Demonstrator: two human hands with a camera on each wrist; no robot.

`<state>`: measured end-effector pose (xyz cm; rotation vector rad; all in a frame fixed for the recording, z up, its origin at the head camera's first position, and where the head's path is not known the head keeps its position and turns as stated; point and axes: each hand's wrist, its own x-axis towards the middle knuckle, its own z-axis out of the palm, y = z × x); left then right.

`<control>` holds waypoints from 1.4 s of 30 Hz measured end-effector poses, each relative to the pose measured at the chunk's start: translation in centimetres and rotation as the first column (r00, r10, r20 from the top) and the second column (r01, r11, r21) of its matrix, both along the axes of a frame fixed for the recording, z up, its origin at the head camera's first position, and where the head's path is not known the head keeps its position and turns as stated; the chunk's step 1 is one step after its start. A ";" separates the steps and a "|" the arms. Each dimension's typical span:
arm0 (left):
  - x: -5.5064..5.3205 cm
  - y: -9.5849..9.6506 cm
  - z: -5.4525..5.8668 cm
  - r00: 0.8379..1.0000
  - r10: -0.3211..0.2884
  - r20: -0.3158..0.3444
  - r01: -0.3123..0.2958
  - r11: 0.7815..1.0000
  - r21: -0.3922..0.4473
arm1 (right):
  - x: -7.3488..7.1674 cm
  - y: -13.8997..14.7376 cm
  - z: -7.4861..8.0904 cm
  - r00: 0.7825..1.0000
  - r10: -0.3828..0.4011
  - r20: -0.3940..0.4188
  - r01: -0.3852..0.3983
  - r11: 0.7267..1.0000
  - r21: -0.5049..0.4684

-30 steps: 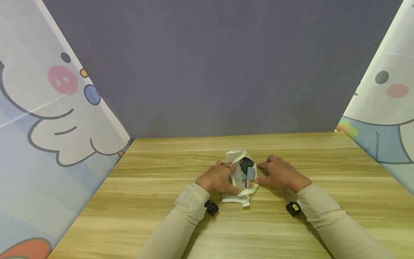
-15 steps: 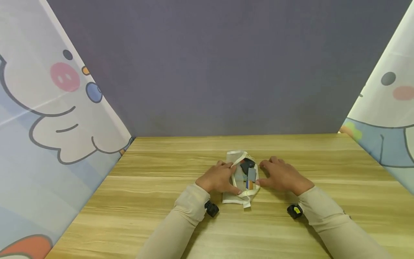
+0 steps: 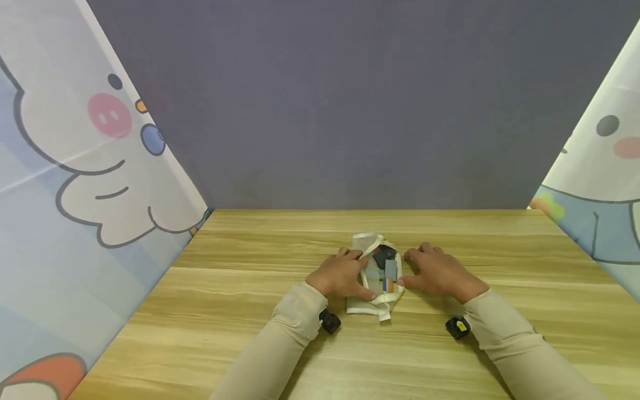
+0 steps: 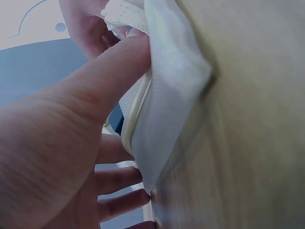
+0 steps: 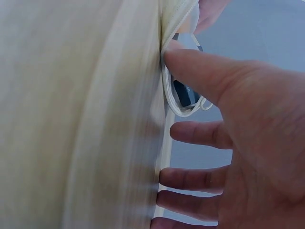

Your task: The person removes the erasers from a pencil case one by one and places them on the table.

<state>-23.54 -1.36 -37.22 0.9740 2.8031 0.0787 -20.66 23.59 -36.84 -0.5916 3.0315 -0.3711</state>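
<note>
Supporting everything, the tabletop [image 3: 240, 322] has the left hand [image 3: 340, 275] and right hand [image 3: 436, 272] before the middle of its far edge, fingers [image 5: 193, 179] spread, thumbs [image 5: 205, 69] touching the rim [image 3: 387, 298] of a pale pouch [image 3: 372, 276] between them. The pouch looks light, soft and floppy, best held by that rim; the grey piece [image 3: 391, 270] inside seems stiffer.

This looks like a screened-off tabletop booth: a wood-grain surface [image 3: 240, 261] meets a plain dark grey panel [image 3: 320, 105] at its far edge, with cartoon-printed sheets [image 3: 75, 222] flanking its sides.
</note>
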 end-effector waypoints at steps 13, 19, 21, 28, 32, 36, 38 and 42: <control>-0.2 -0.3 -0.3 0.998 0.009 0.070 -0.012 0.999 0.048 | -0.2 0.0 -0.2 1.000 0.002 -0.012 -0.002 1.000 0.008; -0.1 -0.3 -0.6 0.998 0.007 0.066 -0.010 0.999 0.038 | -0.3 -0.1 -0.4 1.000 -0.004 -0.006 0.004 1.000 0.018; -0.1 -0.2 -0.7 0.998 0.009 0.064 -0.011 0.999 0.033 | -0.2 -0.2 -0.5 1.000 -0.007 -0.004 0.007 1.000 0.019; 0.0 -0.2 -0.8 0.997 0.017 0.078 -0.021 0.999 0.047 | 0.0 -0.1 -0.7 1.000 -0.011 -0.010 0.011 1.000 0.019; -0.1 -0.2 -0.9 0.997 0.017 0.073 -0.021 0.999 0.049 | 0.0 -0.1 -0.6 1.000 -0.011 -0.014 0.011 1.000 0.020; -0.1 -0.3 -0.9 0.998 0.015 0.067 -0.017 0.999 0.039 | 0.0 -0.1 -0.6 1.000 -0.015 -0.004 0.015 1.000 0.017; -0.1 -0.2 -0.8 0.998 0.014 0.069 -0.017 0.999 0.039 | 0.0 0.0 -0.6 1.000 -0.014 -0.009 0.014 1.000 0.016; -0.1 -0.1 -0.5 0.997 0.014 0.075 -0.017 0.999 0.040 | -0.2 0.2 -0.3 0.999 -0.018 -0.035 0.018 1.000 0.002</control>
